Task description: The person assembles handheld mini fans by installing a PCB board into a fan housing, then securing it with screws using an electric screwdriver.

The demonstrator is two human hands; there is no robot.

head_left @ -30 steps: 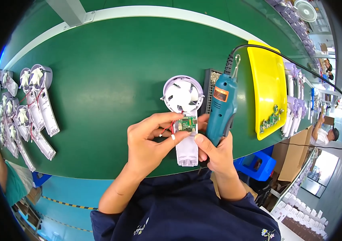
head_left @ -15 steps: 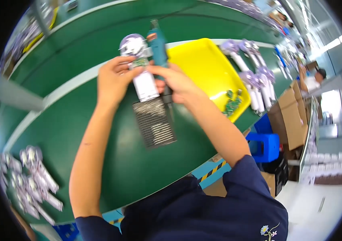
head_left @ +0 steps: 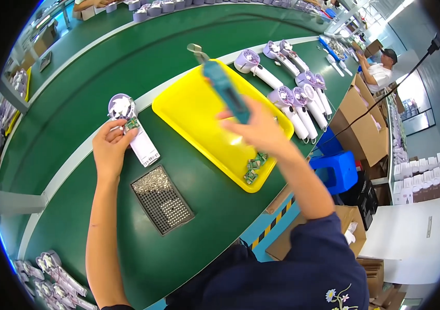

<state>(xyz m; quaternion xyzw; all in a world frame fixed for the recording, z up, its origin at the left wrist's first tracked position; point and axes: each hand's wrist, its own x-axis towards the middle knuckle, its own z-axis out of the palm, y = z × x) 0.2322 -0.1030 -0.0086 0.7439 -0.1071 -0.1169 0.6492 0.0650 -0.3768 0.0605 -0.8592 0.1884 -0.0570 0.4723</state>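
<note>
I read the step in hand as fitting the small green circuit board (head_left: 131,123) into the white and lilac fan shell (head_left: 143,147), which is toward ten o'clock on the green bench (head_left: 215,217), its round head at eleven, its handle running to five. My left hand (head_left: 109,149) pinches the board's left side between thumb and forefinger, just below the round head; I cannot tell whether that pinch also takes in the shell. My right hand (head_left: 262,126), blurred, has its fingers wrapped round the lower end of the teal electric screwdriver (head_left: 225,93), above the yellow tray (head_left: 178,103); how each finger lies I cannot make out. As I judge it, the next move calls for steadying the board and bringing the bit to the screws (head_left: 153,181) in the dark screw tray (head_left: 153,206), just off the handle's five o'clock end. My left forearm (head_left: 104,222) points nearly to twelve; my right forearm (head_left: 305,181) slants toward eleven, well apart from it
</note>
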